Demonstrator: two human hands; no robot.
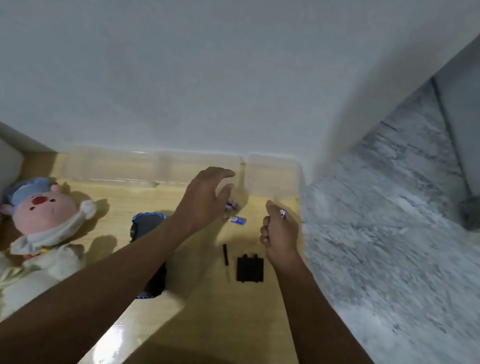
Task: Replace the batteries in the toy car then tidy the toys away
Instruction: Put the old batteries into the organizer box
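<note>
Toy car lies under left forearm, cover off beside it. Left hand, fingers spread, reaches batteries beyond; right hand pinches one battery, presumably for fitting.

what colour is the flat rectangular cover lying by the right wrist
Black: the flat rectangular battery cover shows best in the head view.

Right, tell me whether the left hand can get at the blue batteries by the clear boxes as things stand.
Probably yes: the left hand hovers open right beside the batteries on the wooden floor, with nothing lying between them.
</note>
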